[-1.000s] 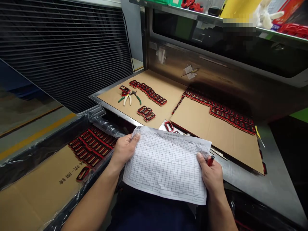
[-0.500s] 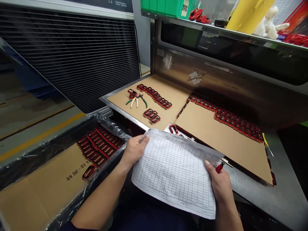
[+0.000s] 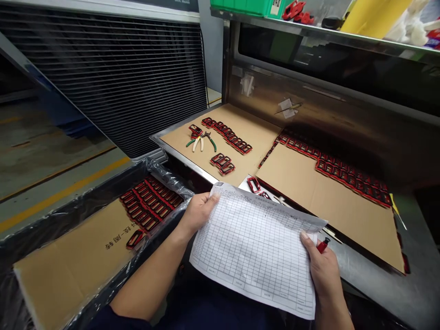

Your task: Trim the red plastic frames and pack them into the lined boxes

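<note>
Grey wall (image 3: 215, 59), yellow-striped floor (image 3: 68, 181), black slatted panel (image 3: 137, 78)

One gridded form (image 3: 254, 252), one red pen (image 3: 322, 246)

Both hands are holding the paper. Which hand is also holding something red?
The right hand: a red object with a dark end, perhaps a pen, sticks up from its grip. In the left hand, only the paper is visible.

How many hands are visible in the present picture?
2: the left hand holds the printed form near its upper-left corner, and the right hand holds its right edge together with a red pen.
</note>
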Available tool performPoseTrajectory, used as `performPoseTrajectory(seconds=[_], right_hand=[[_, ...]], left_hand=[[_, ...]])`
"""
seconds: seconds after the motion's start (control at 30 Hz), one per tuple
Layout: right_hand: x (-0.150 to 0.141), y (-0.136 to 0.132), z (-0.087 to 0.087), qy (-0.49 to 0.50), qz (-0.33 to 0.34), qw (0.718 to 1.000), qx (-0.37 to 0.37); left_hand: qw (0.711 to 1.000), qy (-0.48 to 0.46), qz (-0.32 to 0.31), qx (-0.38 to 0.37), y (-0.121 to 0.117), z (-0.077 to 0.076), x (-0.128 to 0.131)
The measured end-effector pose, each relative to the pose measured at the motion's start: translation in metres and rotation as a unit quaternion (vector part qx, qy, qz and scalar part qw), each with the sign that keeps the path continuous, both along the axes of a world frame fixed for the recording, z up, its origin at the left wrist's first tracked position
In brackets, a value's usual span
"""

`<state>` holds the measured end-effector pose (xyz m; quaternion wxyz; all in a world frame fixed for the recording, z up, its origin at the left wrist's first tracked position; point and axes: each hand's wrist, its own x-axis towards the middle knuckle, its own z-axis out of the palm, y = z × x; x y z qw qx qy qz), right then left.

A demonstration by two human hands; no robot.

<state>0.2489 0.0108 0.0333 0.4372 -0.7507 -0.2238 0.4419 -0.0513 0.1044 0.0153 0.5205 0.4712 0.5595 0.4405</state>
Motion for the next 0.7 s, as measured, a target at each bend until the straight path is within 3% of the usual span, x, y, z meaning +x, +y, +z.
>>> performPoseTrajectory(seconds=[0.5,0.7], right_hand=[[0.008,0.001,-0.013,0.006,-0.002,0.998,-0.058],[0.003,0.0,-0.009,-0.016,0.005,1.0,-0.011]], left_hand=[[0.999,-0.041,0.006,-0.022,0.0,-0.005,-0.001],[1.0,-0.008,0.004,-0.016,0.001,-0.012,-0.004]])
